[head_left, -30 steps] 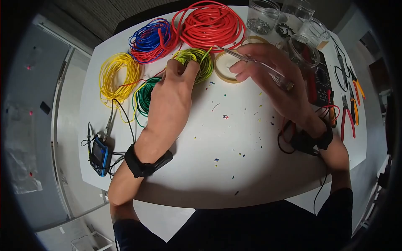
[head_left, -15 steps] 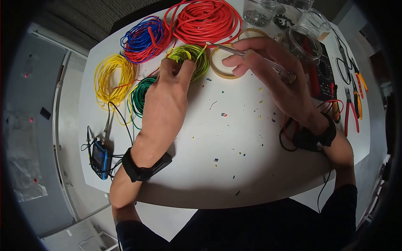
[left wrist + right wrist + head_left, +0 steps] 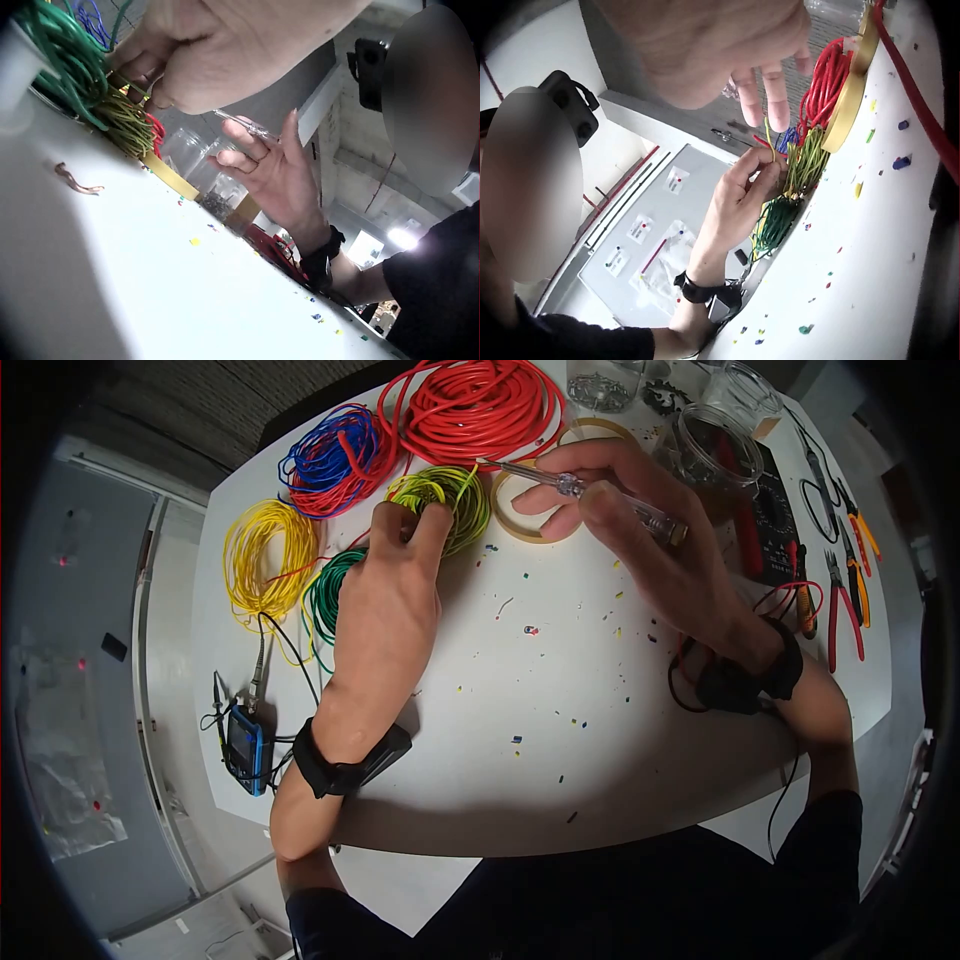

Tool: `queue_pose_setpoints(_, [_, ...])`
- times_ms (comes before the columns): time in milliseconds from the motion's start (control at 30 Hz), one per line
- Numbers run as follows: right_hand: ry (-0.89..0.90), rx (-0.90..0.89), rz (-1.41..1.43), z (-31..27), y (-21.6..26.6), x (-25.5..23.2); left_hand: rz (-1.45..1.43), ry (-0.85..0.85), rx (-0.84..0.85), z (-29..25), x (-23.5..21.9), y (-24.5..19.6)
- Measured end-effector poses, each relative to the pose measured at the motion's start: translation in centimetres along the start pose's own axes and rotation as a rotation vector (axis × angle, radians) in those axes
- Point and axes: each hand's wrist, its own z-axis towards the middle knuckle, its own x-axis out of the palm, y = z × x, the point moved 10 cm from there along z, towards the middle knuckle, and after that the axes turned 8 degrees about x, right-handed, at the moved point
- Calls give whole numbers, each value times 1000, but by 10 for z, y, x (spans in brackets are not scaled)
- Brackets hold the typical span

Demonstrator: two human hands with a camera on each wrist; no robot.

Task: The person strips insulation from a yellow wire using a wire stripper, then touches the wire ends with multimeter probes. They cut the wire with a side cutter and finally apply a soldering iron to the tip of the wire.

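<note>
In the head view my left hand pinches wire at the yellow-green coil. The wire's free end sticks up from between thumb and finger in the right wrist view. My right hand holds a tester screwdriver with a clear handle, its thin shaft pointing left. The tip comes close to the raised wire end in the head view. Beside my left hand lies the green wire coil, partly covered by it. Behind the screwdriver a tape roll lies on the table.
Red, blue-and-red and yellow coils lie at the back left. Clear jars, a multimeter and pliers occupy the right. A small blue-edged device sits front left; wire scraps dot the table.
The head view has shifted slightly, so the scene's position in frame differs. Both hands keep nearly the same pose, with the screwdriver tip staying near the wire end.
</note>
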Motion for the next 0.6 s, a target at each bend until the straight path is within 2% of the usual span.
queue_pose_setpoints(300, [-8,29,54,0,-4,-1,-9,-24,20,0,0,-1])
queue_pose_setpoints(367, [-22,5,45,1,-5,-1,22,-29,21,1,-1,-1])
queue_pose_setpoints(400, [-32,-20,37,0,-3,-2,59,-49,92,2,-4,-7])
queue_pose_setpoints(600, [-74,-26,-42,-2,0,-7,65,-44,94,2,-4,-7])
